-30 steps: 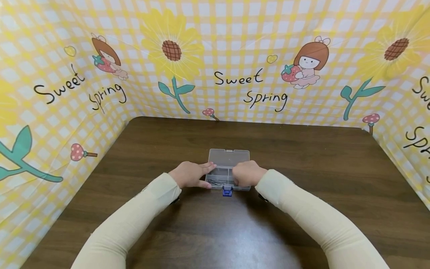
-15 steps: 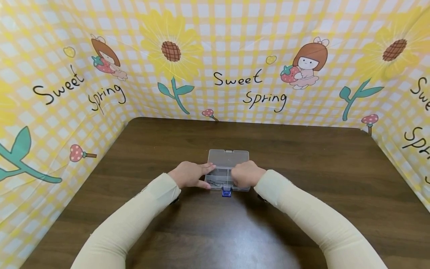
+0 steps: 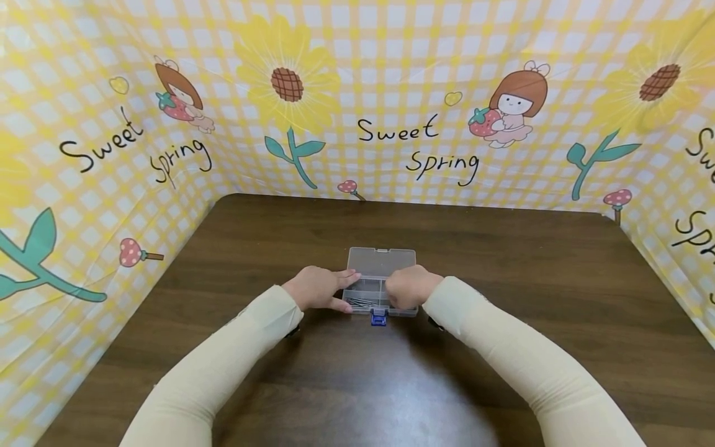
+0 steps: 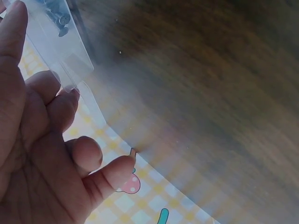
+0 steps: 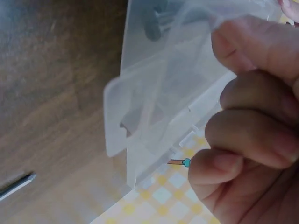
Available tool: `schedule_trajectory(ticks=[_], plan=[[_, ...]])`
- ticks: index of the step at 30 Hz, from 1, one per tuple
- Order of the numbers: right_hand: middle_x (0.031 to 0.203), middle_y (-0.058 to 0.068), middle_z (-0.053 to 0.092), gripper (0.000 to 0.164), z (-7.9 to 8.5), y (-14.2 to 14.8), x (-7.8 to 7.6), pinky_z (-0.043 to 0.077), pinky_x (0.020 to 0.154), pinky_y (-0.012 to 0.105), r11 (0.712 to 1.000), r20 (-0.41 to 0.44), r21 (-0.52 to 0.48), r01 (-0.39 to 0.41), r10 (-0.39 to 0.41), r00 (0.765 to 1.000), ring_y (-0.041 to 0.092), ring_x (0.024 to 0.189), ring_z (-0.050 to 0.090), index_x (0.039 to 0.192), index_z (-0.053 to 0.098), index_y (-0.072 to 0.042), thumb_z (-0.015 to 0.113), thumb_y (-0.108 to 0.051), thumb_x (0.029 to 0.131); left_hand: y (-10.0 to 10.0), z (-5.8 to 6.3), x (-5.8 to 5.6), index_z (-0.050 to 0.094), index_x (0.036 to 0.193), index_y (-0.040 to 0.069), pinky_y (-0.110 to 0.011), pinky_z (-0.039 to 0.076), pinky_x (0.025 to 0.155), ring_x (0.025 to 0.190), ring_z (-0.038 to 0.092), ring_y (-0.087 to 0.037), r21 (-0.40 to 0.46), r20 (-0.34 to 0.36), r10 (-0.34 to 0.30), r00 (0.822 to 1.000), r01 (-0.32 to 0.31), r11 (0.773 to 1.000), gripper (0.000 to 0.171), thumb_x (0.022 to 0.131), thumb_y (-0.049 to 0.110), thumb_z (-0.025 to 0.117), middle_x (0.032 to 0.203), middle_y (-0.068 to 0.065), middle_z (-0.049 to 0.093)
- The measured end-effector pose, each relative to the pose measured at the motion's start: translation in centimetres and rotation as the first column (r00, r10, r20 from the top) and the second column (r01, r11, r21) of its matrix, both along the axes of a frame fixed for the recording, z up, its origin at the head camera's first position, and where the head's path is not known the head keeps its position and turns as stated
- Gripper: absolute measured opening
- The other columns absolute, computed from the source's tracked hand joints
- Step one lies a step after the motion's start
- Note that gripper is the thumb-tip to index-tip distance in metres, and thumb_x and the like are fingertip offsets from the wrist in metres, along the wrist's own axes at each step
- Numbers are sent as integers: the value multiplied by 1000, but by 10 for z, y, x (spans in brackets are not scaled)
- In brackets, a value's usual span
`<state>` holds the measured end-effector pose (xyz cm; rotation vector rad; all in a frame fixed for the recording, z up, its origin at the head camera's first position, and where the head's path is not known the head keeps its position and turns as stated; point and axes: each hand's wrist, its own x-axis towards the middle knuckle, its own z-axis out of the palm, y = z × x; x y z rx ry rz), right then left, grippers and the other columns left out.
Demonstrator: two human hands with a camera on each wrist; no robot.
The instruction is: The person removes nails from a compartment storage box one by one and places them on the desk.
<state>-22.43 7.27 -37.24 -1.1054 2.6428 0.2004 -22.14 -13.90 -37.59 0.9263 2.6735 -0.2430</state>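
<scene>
Clear box (image 3: 365, 285) sat open on the table (image 3: 335, 391), blue latch (image 3: 378, 319) nearest, metal fasteners (image 3: 362, 303) inside. The left hand (image 3: 317, 288), unclenched, touched its left end; the right hand (image 3: 412, 287) curled over the right compartments, whether gripping anything I couldn't tell. Beyond lay the opened lid (image 3: 380, 262), then checked cloth (image 3: 385, 62).

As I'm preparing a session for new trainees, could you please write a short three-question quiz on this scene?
1. True or false: the lid of the clear box is open.
2. What colour is the latch at the front of the box: A red, B blue, or C green?
3. Which of the person's hands is nearer the thin metal pieces at the box's front left?

Key: 1 true; 2 B; 3 the left hand, which is at the box's left end.
</scene>
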Motion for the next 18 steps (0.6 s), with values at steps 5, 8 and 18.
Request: schedule_trajectory(ticks=[5, 8, 18], plan=[[62, -2, 50, 23, 2, 4, -8, 45, 53, 32, 999, 111, -27, -29, 32, 993, 14, 56, 44, 62, 61, -13, 58, -7, 85, 1, 1, 0, 36, 150, 19, -32, 50, 66, 105, 63, -20, 1, 8, 1, 1000, -1, 1000, 79, 85, 60, 57, 152, 3, 35], [64, -3, 53, 22, 4, 7, -12, 45, 55, 33, 998, 149, -43, -34, 40, 988, 13, 57, 46, 62, 61, -14, 59, -6, 82, 1, 2, 1, 36, 150, 19, -32, 50, 68, 109, 62, -20, 0, 6, -2, 1000, 2, 1000, 79, 85, 60, 57, 152, 3, 35], [60, -7, 44, 26, 20, 18, -11, 33, 51, 25, 997, 167, -76, 21, -8, 986, 9, 56, 39, 60, 58, -15, 60, -5, 84, 1, 2, 0, 35, 150, 19, -34, 51, 75, 112, 60, -20, 14, 26, 11, 1000, -11, 1000, 78, 86, 58, 58, 152, 2, 34]])
